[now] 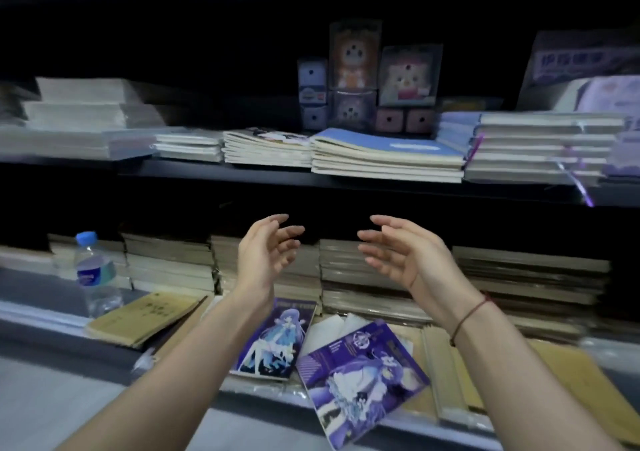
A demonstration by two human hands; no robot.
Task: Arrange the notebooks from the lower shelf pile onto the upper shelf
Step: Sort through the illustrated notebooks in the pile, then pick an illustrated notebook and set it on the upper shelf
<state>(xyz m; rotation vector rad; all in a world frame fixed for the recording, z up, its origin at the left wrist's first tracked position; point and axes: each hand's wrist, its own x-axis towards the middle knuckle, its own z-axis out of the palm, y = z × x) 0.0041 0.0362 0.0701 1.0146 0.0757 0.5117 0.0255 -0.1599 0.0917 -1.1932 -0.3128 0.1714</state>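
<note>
You are holding both hands empty in front of the dark gap between the shelves, palms facing each other, with nothing gripped.

Far to the left of your left hand (266, 253), a water bottle (95, 274) is standing on the lower shelf (45, 315), with a tan notebook (145, 313) lying just beside its base. Your left hand's fingers are spread and loosely curved, tips pointing right.

Below and between your wrists, the loose notebooks are lying: a blue-figure notebook (275, 339) just under your left wrist and a purple-cover notebook (360, 381) tilted beside it, overlapping other covers. Behind both hands, stacked notebooks (349, 274) are filling the back of the lower shelf. Above your hands, the upper shelf (214, 171) is carrying several stacks, a blue-topped stack (388, 156) directly above the gap between your palms.

Your right hand (398, 256) is mirroring the left, fingers apart, relaxed and empty; a red cord (467, 317) is circling its wrist.

Judgement: you are between loads. For the next lift, I advise lowering both hands, squaring the tilted covers first, then gripping from both sides so none is sliding out. The frame is motion-blurred.
</note>
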